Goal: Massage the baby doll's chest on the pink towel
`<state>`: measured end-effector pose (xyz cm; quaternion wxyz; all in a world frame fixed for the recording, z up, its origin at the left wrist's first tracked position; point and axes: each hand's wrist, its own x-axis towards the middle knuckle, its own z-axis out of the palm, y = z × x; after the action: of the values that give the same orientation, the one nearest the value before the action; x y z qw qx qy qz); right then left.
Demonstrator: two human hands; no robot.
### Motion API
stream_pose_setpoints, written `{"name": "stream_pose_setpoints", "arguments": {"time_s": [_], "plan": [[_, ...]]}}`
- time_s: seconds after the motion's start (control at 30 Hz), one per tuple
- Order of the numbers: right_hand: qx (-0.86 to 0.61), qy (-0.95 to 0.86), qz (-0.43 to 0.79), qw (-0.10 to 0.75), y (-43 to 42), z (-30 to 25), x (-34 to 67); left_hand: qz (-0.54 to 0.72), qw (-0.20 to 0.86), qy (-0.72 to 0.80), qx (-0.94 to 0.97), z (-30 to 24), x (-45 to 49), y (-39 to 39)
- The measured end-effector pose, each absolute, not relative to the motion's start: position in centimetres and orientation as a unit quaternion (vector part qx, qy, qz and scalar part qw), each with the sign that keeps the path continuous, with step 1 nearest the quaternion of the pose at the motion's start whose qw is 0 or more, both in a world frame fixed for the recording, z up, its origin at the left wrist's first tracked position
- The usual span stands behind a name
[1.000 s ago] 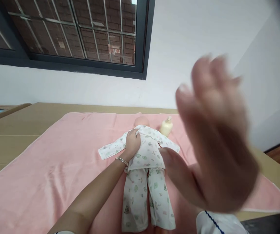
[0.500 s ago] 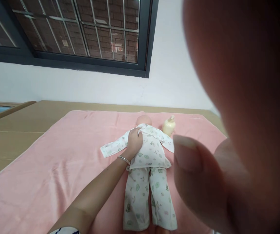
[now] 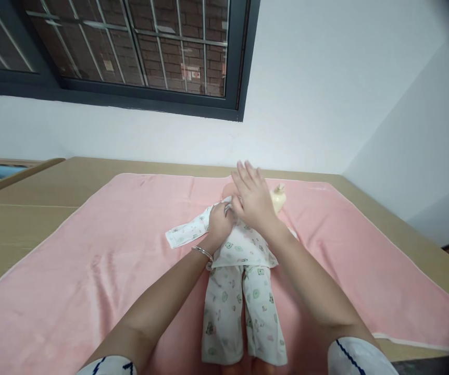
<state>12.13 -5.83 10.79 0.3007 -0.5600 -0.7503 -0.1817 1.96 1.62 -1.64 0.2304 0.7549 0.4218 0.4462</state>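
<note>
A baby doll (image 3: 236, 271) in white printed pyjamas lies on its back on a pink towel (image 3: 91, 271). My left hand (image 3: 220, 223), with a silver bangle on the wrist, rests on the doll's chest near the collar, fingers curled into the shirt fabric. My right hand (image 3: 250, 200) lies over the doll's neck and upper chest with its fingers stretched out flat, hiding most of the doll's head. A cream bottle (image 3: 278, 198) stands just behind my right hand, partly covered by it.
The towel covers a tan bed or table surface (image 3: 21, 208) that meets a white wall. A dark-framed barred window (image 3: 131, 52) is above. A wooden rail (image 3: 17, 174) shows at far left.
My right hand has come down from in front of the camera and now lies on the doll's upper chest. The left hand has stayed on the shirt.
</note>
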Motion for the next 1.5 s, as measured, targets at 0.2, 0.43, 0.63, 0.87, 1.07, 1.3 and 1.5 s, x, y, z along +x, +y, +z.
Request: {"name": "stream_pose_setpoints", "arguments": {"time_s": [0.2, 0.43, 0.63, 0.87, 1.07, 1.3, 1.5], "plan": [[-0.653, -0.715, -0.023, 0.25, -2.3, 1.1, 14.0, 0.456, 0.199, 0.438, 0.749, -2.5, 2.2, 2.2], [-0.662, -0.694, 0.017, 0.282, -2.0, 0.2, 14.4, 0.447, 0.204, 0.441, 0.751, -2.4, 2.2, 2.1], [-0.661, -0.689, 0.016, 0.297, -2.3, 0.2, 14.4, 0.45, 0.203, 0.441, 0.75, -2.5, 2.3, 2.2], [-0.665, -0.685, 0.019, 0.297, -2.3, 0.2, 14.4, 0.449, 0.198, 0.441, 0.751, -2.5, 2.4, 2.3], [-0.66, -0.686, 0.017, 0.305, -2.3, 0.2, 14.4, 0.446, 0.196, 0.446, 0.751, -2.4, 2.4, 2.2], [-0.665, -0.684, 0.019, 0.299, -2.3, 0.2, 14.4, 0.447, 0.194, 0.444, 0.752, -2.5, 2.4, 2.2], [-0.658, -0.689, 0.013, 0.304, -2.3, 0.2, 14.4, 0.447, 0.195, 0.442, 0.753, -2.5, 2.3, 2.2]]}}
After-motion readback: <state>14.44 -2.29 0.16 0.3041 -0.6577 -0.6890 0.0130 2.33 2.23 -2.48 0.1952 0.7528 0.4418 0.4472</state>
